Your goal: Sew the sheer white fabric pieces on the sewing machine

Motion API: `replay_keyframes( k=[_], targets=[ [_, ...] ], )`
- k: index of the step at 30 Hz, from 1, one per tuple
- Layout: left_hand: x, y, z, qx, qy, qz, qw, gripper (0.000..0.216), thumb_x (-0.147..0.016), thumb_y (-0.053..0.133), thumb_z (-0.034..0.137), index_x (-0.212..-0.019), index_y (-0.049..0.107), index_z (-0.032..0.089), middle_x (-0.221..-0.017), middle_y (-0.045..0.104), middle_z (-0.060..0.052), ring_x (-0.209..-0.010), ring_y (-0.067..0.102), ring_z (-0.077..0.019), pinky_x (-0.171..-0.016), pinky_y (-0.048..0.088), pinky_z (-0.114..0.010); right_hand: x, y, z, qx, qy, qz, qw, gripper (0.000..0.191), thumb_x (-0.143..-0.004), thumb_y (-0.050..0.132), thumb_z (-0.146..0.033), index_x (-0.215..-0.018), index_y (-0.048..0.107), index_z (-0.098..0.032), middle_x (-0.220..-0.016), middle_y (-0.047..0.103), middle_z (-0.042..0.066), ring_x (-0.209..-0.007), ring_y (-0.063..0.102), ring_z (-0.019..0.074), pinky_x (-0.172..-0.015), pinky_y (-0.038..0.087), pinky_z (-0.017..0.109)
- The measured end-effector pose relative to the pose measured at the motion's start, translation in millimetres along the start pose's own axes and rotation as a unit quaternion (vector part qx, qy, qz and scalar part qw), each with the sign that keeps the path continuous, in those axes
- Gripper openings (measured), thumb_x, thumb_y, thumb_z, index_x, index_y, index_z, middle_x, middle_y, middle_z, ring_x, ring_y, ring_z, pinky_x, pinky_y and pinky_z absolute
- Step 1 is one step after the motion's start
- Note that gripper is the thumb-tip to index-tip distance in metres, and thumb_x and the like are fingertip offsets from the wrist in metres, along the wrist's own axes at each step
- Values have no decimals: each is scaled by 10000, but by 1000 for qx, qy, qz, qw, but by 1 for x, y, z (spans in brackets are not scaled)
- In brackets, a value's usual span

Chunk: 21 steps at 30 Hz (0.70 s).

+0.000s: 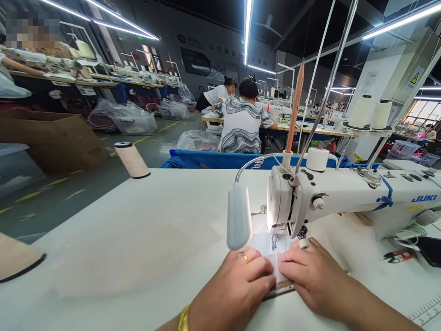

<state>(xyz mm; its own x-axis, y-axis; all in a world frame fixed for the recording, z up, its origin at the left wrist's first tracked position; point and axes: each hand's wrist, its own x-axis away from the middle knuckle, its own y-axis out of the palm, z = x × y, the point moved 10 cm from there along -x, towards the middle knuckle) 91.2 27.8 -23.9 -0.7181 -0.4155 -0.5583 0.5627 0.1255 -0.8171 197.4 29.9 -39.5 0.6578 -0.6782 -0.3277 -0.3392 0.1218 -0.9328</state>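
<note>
Pale sheer fabric [278, 264] on the sewing machine [344, 191] bed, right in front of the presser foot [274, 241]. Left hand [237, 280] and right hand [317, 278] flank it, fingers bunched, pressing down; can't tell if pinching. Looks mid-job: positioned, length between hands still this side of needle; finished stitching not discernible

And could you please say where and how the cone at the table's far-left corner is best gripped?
I'd wrap the left hand around the middle of the cone, coming from the near side. Its body narrows from a wide base to a slimmer top, and it stands by the table's far corner, so the near side seems easiest.
</note>
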Motion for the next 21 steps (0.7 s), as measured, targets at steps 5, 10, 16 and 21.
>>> replay_keyframes(
  k=[5, 10, 16, 21],
  targets=[
    [-2, -5, 3, 4, 0, -6, 1000, 283, -973, 442, 32, -885, 624, 230, -858, 740, 6, -770, 642, -201, -769, 420, -401, 1, 1, -5, -11, -15, -4, 1000, 271, -953, 563, -48, -1083, 679, -256, -1075, 755, 44, -963, 629, 242, -880, 461, 382],
    [-1, 3, -7, 7, -21, -15, 1000, 338, -952, 427, -6, -976, 680, 218, -914, 766, -15, -767, 656, -206, -735, 459, -397, -3, 3, 1, 6, 3, 7, 1000, 282, -928, 564, -28, -1095, 663, -233, -1065, 752, 53, -975, 615, 258, -879, 454, 392],
    [-8, -6, -10, 10, -11, 13, 1000, 372, -964, 400, 2, -1019, 722, 178, -891, 753, -48, -768, 678, -217, -715, 535, -389, -8, 5, 10, 20, 33, 24, 999, 261, -862, 598, 14, -967, 629, -223, -1041, 755, 25, -919, 574, 247, -841, 432, 373],
    [-10, -3, -21, 6, -30, 3, 1000, 371, -985, 409, 21, -1004, 747, 171, -978, 784, -62, -821, 702, -218, -743, 597, -371, -11, -1, 15, 44, 70, 29, 996, 279, -856, 586, 7, -998, 670, -218, -1156, 778, 28, -891, 558, 243, -791, 429, 363]
  ],
)
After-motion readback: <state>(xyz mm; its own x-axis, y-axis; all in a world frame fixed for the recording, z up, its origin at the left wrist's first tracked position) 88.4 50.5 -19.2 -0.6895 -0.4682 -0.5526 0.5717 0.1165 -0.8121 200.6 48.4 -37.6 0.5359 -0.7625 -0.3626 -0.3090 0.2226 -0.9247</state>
